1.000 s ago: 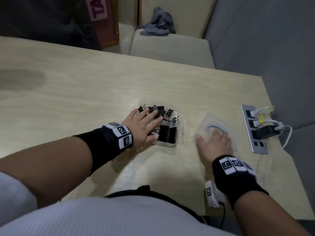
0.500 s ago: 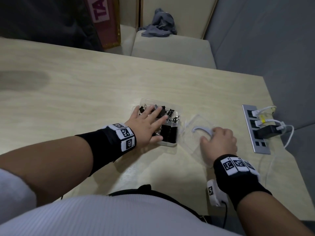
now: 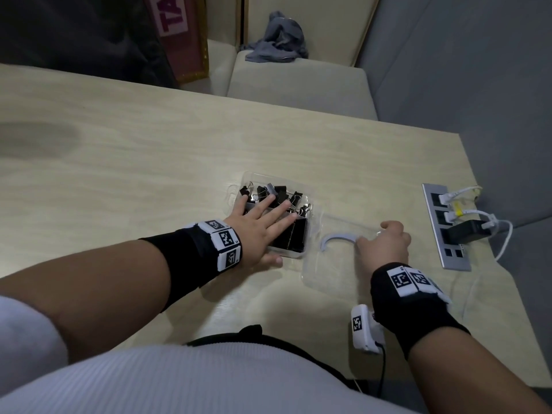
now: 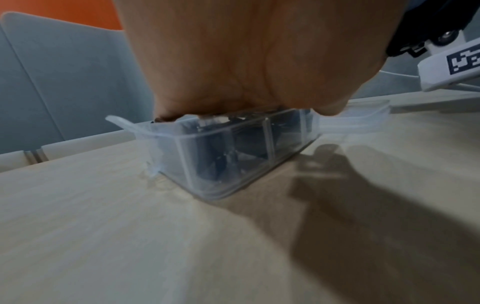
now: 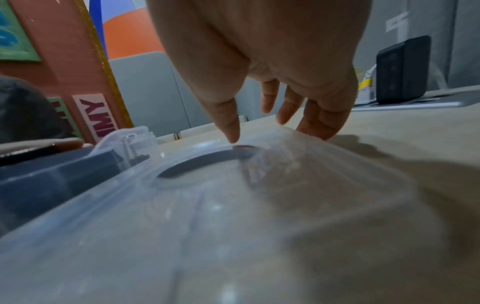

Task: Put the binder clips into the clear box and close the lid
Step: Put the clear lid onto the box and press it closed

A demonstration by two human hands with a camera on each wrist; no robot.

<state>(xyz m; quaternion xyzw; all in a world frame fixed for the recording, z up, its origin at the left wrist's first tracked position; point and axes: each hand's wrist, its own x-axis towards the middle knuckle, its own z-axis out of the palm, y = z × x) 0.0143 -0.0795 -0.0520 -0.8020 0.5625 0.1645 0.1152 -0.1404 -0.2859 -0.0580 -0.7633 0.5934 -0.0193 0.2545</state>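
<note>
The clear box (image 3: 236,192) sits mid-table, holding several black binder clips (image 3: 277,191). My left hand (image 3: 263,222) lies flat across the clips with straight, spread fingers, and its thumb rests beside the box's near wall. In the left wrist view the palm (image 4: 233,61) presses on the box (image 4: 221,164). The clear lid (image 3: 328,264) with a white curved handle (image 3: 337,237) lies to the right of the box, hinged to it. My right hand (image 3: 383,243) grips the lid's far edge. In the right wrist view the thumb is on top of the lid (image 5: 233,226) and the fingers (image 5: 319,123) curl past its edge.
A metal socket panel (image 3: 445,228) with white cables and a black adapter (image 3: 469,231) is set into the table near its right edge. A cushioned bench with a grey cloth (image 3: 277,40) stands beyond the table's far edge.
My right hand went from lying flat on the lid to curling round its far edge, and the lid has shifted towards the box. The left hand stays on the clips.
</note>
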